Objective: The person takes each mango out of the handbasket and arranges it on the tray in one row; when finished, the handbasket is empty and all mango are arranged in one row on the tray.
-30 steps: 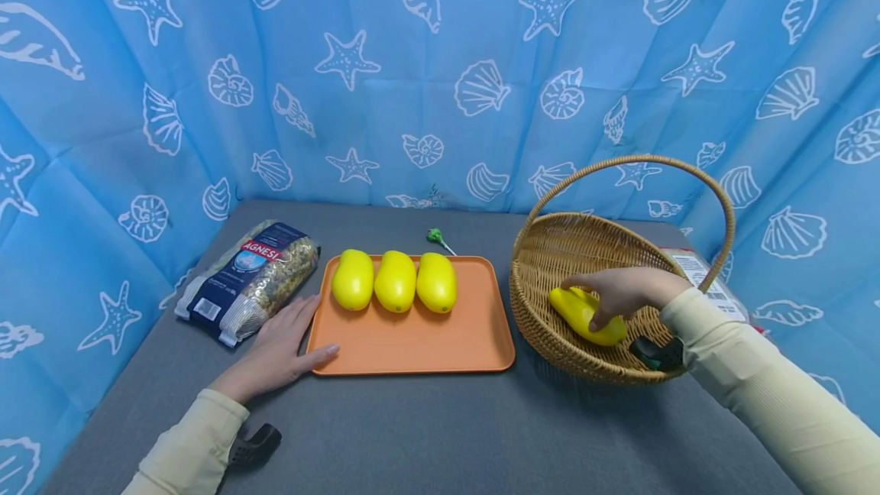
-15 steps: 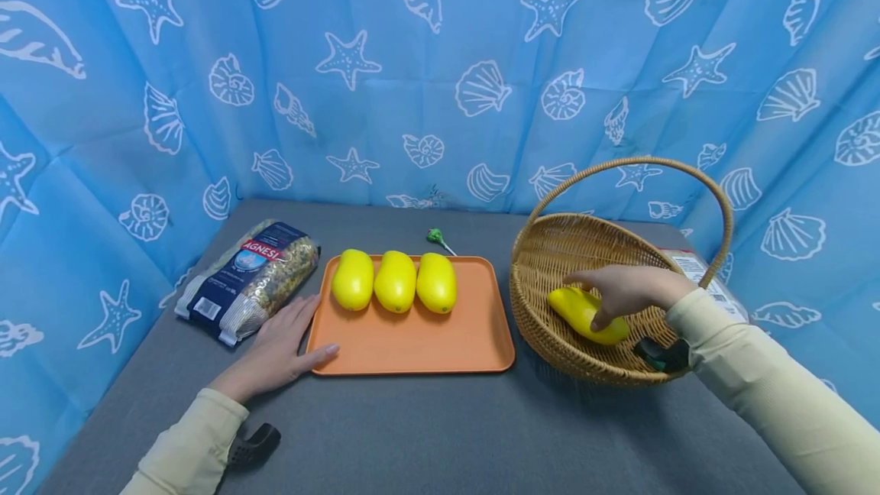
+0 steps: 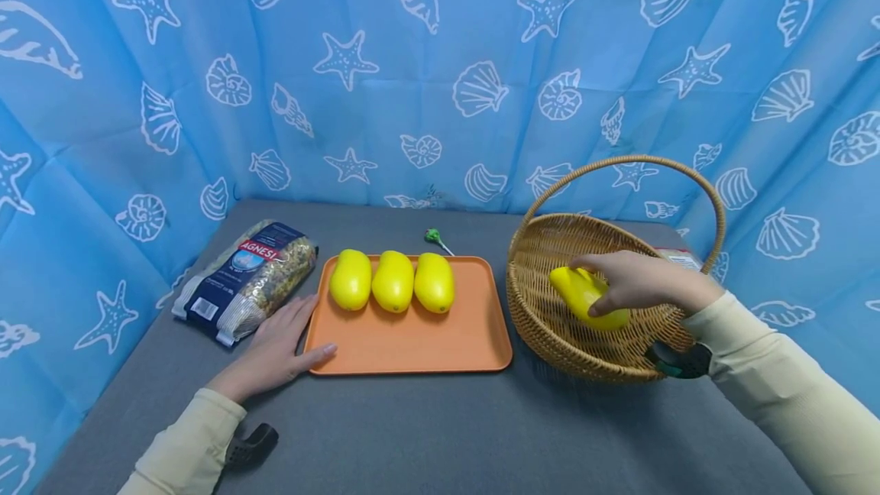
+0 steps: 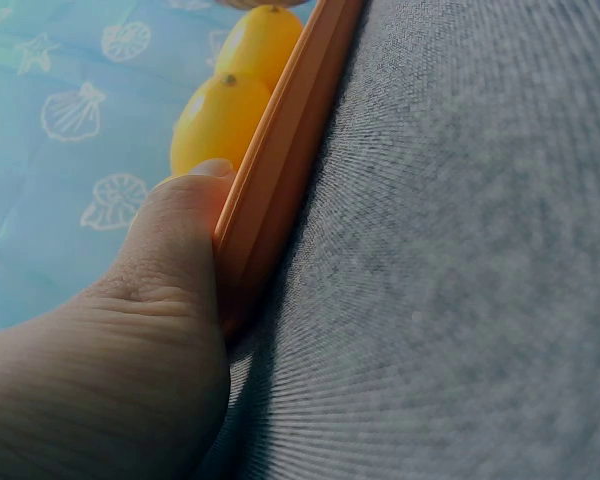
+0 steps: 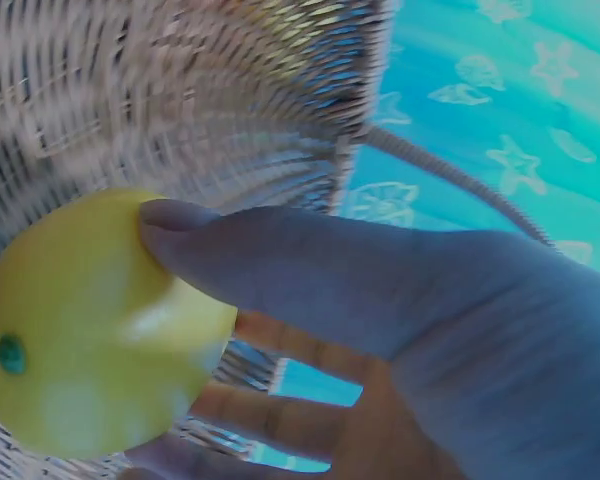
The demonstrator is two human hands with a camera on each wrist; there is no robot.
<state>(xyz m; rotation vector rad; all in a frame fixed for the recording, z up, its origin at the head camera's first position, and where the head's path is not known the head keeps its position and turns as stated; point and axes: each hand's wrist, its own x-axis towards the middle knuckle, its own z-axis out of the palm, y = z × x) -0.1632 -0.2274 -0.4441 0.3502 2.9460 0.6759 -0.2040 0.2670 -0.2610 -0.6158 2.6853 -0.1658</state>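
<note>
My right hand [image 3: 635,281] grips a yellow mango [image 3: 580,300] inside the wicker basket [image 3: 543,327]. In the right wrist view the thumb lies on the near side of this mango [image 5: 80,350], with fingers around its other side; its green stem spot shows. At the left, my left hand [image 3: 278,346] rests on the left edge of an orange tray [image 3: 412,350], fingers extended and thumb over the rim. Three yellow mangoes [image 3: 393,281] stand in a row along the tray's far side. The left wrist view shows the thumb [image 4: 180,220] against the tray rim [image 4: 280,150].
Beside my left hand lies a bag of Agnesi pasta [image 3: 247,277]. A green-topped lollipop [image 3: 433,237] is behind the tray. The basket's tall handle [image 3: 632,160] arches over the basket. A printed package [image 3: 681,258], partly hidden, lies behind the basket. A blue curtain [image 3: 426,82] hangs at the back.
My right hand has risen slightly and shifted right, and the mango in it has tilted and lifted a little within the basket. The left hand and tray stay put.
</note>
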